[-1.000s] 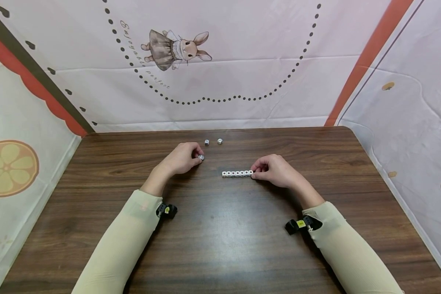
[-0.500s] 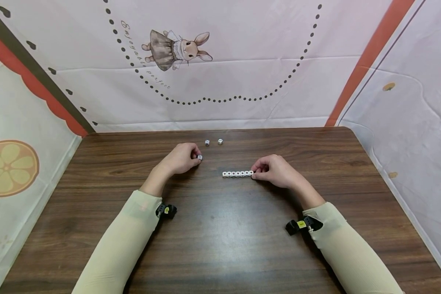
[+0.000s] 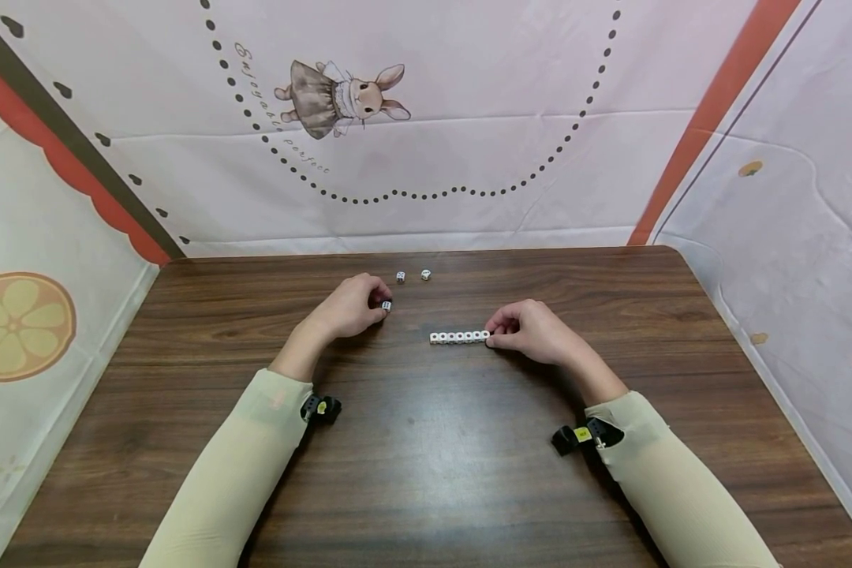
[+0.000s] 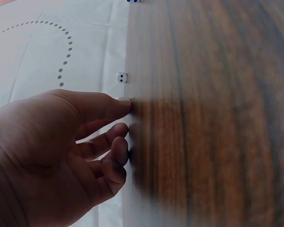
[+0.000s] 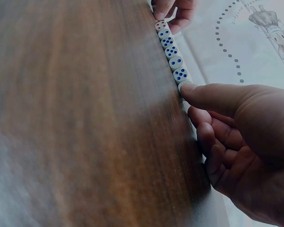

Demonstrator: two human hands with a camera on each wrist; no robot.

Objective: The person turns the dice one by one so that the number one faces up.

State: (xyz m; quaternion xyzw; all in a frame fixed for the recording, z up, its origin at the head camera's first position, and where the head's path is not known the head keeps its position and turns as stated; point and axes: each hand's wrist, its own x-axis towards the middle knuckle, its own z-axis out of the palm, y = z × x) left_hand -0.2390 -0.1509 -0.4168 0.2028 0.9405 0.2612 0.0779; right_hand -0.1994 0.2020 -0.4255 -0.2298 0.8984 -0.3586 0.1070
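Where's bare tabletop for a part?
Roomiest: table between left sleeve and right sleeve, nearer than the dice row. Also free: right of the right hand, left of the left hand. Crowded: around the held die and two loose dice.

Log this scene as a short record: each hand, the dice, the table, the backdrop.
Left hand: pinches one die, apart from the row
Row of dice: seven, side by side
Right hand: pinches the row's right end die
Loose dice: left one, right one, near the far edge
Table: brown wood grain
Backdrop: pale, with printed rabbit
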